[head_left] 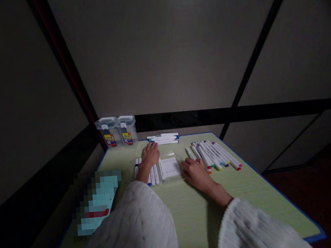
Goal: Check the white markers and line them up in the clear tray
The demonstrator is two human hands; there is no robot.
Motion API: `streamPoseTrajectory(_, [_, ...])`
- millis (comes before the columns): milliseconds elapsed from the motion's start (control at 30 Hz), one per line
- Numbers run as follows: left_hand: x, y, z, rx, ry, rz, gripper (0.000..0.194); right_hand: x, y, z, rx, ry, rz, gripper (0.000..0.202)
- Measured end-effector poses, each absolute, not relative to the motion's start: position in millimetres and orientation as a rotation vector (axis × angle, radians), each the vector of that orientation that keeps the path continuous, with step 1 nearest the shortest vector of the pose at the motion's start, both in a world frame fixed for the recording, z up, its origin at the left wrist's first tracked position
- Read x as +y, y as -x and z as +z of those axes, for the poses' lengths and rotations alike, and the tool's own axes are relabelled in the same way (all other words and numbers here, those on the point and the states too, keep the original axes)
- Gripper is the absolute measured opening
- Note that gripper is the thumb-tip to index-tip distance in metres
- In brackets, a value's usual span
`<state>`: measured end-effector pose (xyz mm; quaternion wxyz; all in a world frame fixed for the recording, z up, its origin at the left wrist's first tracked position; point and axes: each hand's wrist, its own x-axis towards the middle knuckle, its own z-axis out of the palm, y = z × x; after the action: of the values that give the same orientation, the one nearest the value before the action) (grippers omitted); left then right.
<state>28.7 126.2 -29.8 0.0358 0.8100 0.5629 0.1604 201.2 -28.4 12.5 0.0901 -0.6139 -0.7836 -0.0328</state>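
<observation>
A clear plastic tray [174, 180] lies open on the table, with a white printed sheet [170, 166] showing in its middle. Several white markers [154, 174] stand side by side in its left part, some with blue or dark ends. My left hand [151, 155] lies over these markers, fingers stretched forward and apart. At the tray's right edge rests my right hand [194, 170], its fingers curled; what they grip, if anything, is hidden. Just beyond its knuckles is a loose pile of white markers [213, 154] with caps in red, orange, yellow, green and purple.
Several more markers [163, 138] lie stacked at the table's back edge. Two clear lidded boxes [127, 131] stand at the back left corner. A pale blue, pixelated object [102, 197] lies on the left. The green table [245, 194] has a blue rim, with a wall panel behind.
</observation>
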Motion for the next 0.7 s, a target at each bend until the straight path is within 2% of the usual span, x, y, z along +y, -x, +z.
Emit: streamPoseTrajectory(700, [124,-26,-19,1.73,-2.372,0.622,0.031,-28,-201,13,-2.325,1.824,-0.055,0.018])
